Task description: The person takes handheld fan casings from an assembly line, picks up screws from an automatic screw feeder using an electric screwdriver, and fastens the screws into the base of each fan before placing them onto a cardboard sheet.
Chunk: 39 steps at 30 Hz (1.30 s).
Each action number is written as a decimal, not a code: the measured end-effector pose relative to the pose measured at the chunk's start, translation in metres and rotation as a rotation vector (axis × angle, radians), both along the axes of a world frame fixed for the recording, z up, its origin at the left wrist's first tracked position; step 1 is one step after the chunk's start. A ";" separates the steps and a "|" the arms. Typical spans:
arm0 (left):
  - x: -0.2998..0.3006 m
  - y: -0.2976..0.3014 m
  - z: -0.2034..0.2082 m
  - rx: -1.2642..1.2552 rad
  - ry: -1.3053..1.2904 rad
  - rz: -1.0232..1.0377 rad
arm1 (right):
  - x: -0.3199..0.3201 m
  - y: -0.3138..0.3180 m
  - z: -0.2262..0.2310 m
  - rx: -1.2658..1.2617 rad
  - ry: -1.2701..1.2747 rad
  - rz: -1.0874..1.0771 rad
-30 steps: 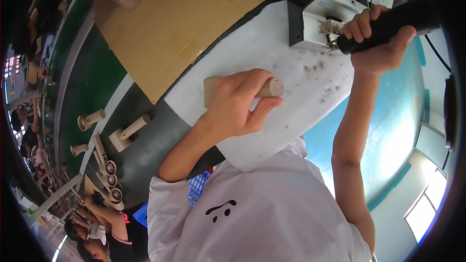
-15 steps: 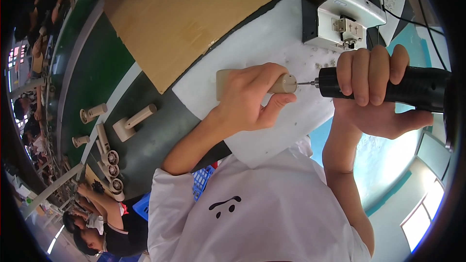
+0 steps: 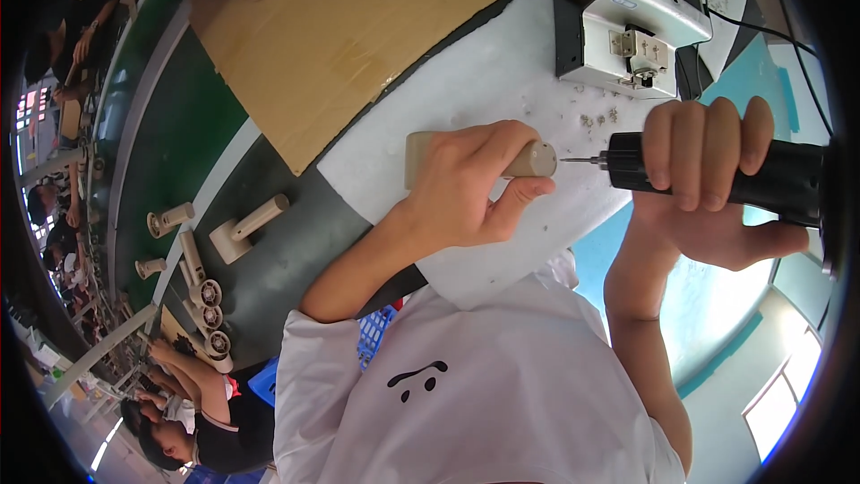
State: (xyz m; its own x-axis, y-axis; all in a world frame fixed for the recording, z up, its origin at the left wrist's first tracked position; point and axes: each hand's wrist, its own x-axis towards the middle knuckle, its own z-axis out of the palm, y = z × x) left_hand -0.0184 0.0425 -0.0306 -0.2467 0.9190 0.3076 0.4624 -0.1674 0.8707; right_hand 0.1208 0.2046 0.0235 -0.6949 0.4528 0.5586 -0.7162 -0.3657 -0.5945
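Observation:
My left hand (image 3: pixel 466 181) is wrapped round a beige hair dryer body (image 3: pixel 417 159), its round handle end (image 3: pixel 541 159) turned to the right. Small holes show on that end face; the palm and fingers hide much of the middle. In my right hand (image 3: pixel 703 175) is a black electric screwdriver (image 3: pixel 779 166), gripped lengthwise with the fingers over its top. Its thin bit (image 3: pixel 582 160) points left at the handle end, and a small gap lies between them.
Small screws (image 3: pixel 600 116) lie scattered on the white foam sheet (image 3: pixel 502 63) beside a white and black machine (image 3: pixel 627 45). Cardboard (image 3: pixel 358 45) covers the far bench. More beige dryer bodies (image 3: pixel 251 229) stand to the left. A co-worker (image 3: pixel 215 421) sits at lower left, by a blue basket (image 3: pixel 372 336).
The screwdriver has drawn back to the right and slightly down, so its bit has come away from the handle end. My left hand and the dryer body have shifted slightly right.

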 end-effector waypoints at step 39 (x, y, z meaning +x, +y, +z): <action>-0.190 0.039 -0.022 -0.411 0.725 0.816 | 0.019 0.081 -0.052 0.031 -0.445 -0.604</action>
